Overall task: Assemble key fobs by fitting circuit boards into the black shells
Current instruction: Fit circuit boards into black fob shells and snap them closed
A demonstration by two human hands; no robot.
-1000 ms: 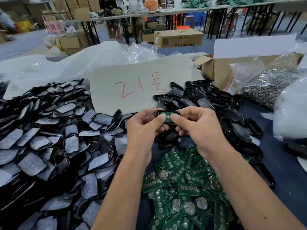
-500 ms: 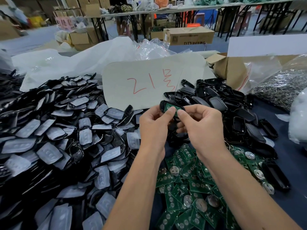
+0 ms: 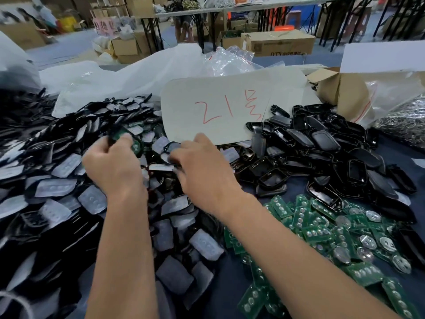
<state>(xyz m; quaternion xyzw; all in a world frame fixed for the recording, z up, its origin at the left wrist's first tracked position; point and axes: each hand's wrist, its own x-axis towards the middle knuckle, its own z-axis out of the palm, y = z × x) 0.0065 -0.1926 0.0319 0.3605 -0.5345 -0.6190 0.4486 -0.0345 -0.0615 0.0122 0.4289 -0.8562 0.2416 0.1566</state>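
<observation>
Left hand [image 3: 112, 164] curled round a black shell [image 3: 122, 138] with a green circuit board seated in it, held over the heap of filled shells [image 3: 57, 180] at left; motion blur. Right hand [image 3: 202, 171] beside it, low over the same heap, fingers bent, grip cannot be told. Loose green boards [image 3: 322, 231] lie at right, empty shells [image 3: 322, 143] beyond them, near the marked card [image 3: 230, 107]

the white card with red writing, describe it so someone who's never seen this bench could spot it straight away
Start at the cardboard box at the right rear and look left. The white card lies flat between the two black piles, just beyond the right hand. Unlike the plain white plastic sheeting behind it, it carries red handwriting.
</observation>
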